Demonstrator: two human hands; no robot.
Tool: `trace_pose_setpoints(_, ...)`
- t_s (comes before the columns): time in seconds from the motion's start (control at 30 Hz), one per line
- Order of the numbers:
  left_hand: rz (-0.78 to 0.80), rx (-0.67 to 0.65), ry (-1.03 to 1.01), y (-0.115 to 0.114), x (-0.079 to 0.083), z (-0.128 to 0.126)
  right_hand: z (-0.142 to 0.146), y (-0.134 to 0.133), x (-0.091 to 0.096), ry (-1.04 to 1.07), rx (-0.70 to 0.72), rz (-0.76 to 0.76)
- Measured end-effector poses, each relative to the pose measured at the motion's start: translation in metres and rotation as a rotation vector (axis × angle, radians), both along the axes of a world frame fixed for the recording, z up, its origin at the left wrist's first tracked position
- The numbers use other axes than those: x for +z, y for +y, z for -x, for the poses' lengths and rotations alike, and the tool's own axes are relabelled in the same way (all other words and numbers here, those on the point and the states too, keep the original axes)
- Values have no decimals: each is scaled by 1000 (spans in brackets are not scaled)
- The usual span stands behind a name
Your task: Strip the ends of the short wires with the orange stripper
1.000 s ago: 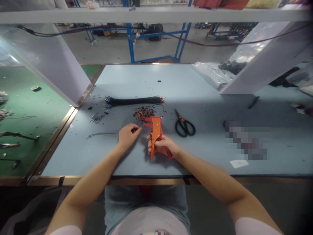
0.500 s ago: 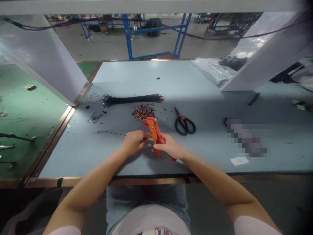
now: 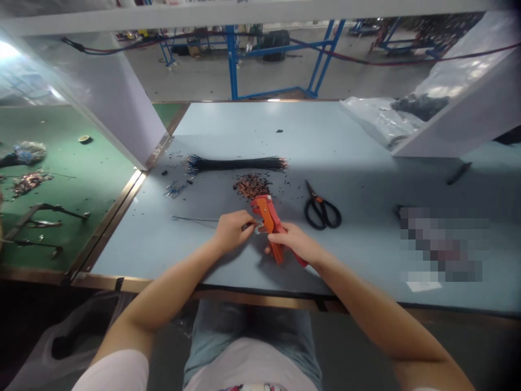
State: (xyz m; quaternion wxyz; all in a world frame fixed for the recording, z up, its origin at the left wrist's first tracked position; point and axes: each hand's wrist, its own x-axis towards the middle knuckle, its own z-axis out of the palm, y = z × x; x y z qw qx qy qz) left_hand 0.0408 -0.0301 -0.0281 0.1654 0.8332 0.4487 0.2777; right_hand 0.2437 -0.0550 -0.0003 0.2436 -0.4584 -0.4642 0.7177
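My right hand is wrapped around the handles of an orange and red wire stripper, its head pointing away from me. Just left of the tool, my left hand pinches a thin dark wire, whose far end trails left over the table. The wire's other end is hidden by my fingers near the stripper's jaws. Beyond the tool's head lies a pile of copper and black scraps. Behind that pile rests a bundle of black wires with bare copper tips at its right end.
Black-handled scissors lie right of the stripper. Loose blue-ended pieces sit at the left. A clear plastic bag is at the back right, by a white upright panel. Another panel stands at the left.
The whole view has shifted, so the table and hands appear farther right. The left hand has drawn slightly away from the stripper's jaws; both hands keep their grip.
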Motion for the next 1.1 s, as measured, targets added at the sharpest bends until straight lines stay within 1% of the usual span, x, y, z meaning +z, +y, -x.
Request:
trace_pose_setpoints(0.1, 9, -42, 6, 2, -2, 1, -1, 7, -7, 114, -49, 124)
trace_pose_setpoints(0.2, 23, -61, 15, 5, -5, 3, -2, 13, -14, 238, -102, 193)
trace_pose_setpoints(0.43, 50, -48, 85, 11, -13, 2, 1, 18, -26, 434, -179, 216)
trace_pose_setpoints(0.57, 11, 13, 139, 11, -16, 0, -1, 27, -32, 561, -363, 187)
trace_pose_setpoints(0.63, -15, 40, 174, 11, -16, -1, -4, 33, -34, 588, -406, 169)
trace_pose_setpoints(0.73, -61, 82, 228, 10, -18, 0, -7, 38, -34, 595, -365, 172)
trace_pose_setpoints(0.87, -138, 117, 296, 5, -19, 0, -5, 34, -28, 562, -252, 151)
trace_pose_setpoints(0.93, -177, 128, 335, 2, -19, 1, -3, 29, -23, 500, -157, 125)
trace_pose_setpoints(1.03, -226, 159, 396, -2, -18, 0, 1, 22, -18, 342, 35, 100)
trace_pose_setpoints(1.1, -247, 177, 442, -4, -18, 0, 2, 21, -17, 275, 115, 99)
